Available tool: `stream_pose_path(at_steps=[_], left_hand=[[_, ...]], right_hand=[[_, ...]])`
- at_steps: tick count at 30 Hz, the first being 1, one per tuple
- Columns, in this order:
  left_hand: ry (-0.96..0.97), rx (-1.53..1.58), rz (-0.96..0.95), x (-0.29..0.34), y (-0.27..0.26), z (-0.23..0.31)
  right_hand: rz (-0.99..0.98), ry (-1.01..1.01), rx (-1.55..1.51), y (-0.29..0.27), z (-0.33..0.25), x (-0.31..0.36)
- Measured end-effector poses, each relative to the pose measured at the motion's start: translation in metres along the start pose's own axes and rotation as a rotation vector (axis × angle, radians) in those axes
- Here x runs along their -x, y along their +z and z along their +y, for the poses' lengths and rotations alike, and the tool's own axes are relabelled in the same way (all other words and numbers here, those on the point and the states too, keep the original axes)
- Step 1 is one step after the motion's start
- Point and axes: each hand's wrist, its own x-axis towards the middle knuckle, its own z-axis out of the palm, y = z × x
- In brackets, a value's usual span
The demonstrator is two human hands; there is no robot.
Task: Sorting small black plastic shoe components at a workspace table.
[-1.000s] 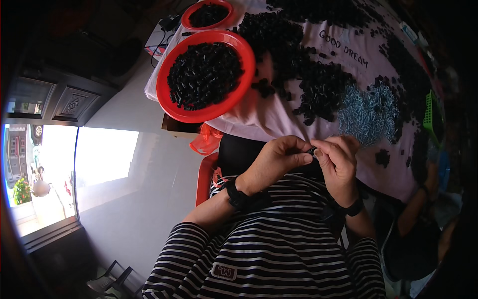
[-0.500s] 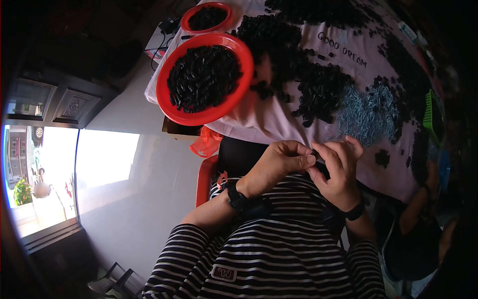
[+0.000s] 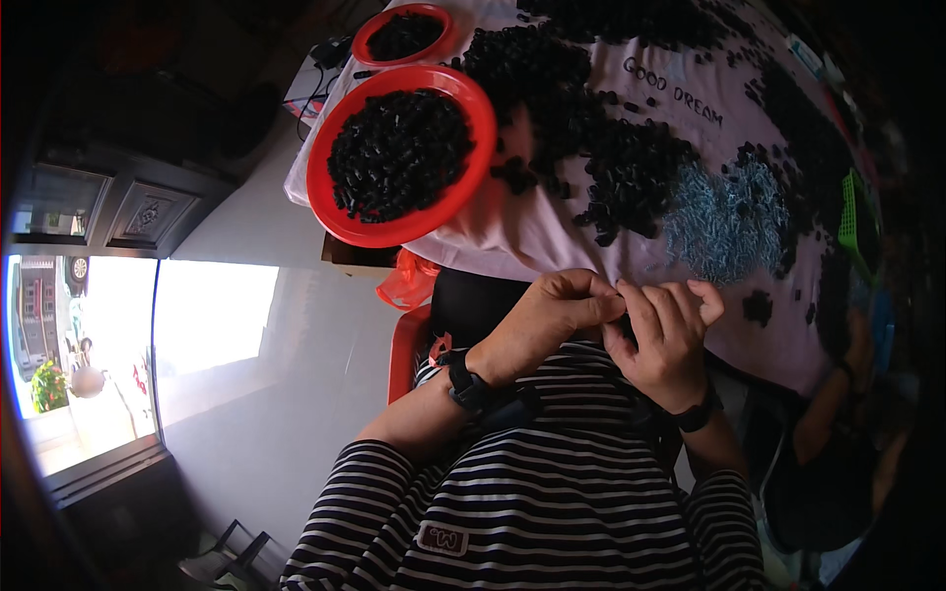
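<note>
Over my lap, at the table's near edge, my two hands meet with fingertips together. My left hand [image 3: 554,320] pinches thumb against index finger. My right hand [image 3: 662,343] closes thumb and index finger at the same spot, its other fingers curled loosely. A small black piece is between the fingertips, almost wholly hidden by them. Beyond my hands lies a heap of small black cylindrical pieces [image 3: 636,167]. To its right is a pile of thin blue-grey pieces [image 3: 724,227], too small to make out singly.
A large red dish [image 3: 317,187] of black pieces stands at the table's left edge, a smaller red dish [image 3: 363,44] behind it. More black pieces [image 3: 808,128] spread over the pink cloth [image 3: 493,236]. A green basket [image 3: 851,212] and another person's arm [image 3: 828,404] are at right.
The small black piece showed between my fingertips before and is now nearly covered. My right thumb and fingers have drawn slightly closer to my left hand.
</note>
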Motion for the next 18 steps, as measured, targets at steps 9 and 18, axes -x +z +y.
stream_pose_path(at_steps=[9, 18], left_hand=[[-0.075, -0.187, -0.016, 0.003, -0.003, -0.011], [-0.201, 0.088, 0.02, 0.002, -0.006, -0.011]], right_hand=[[0.029, -0.029, -0.036, 0.001, -0.003, 0.011], [-0.172, 0.136, -0.353, 0.002, 0.024, 0.013]])
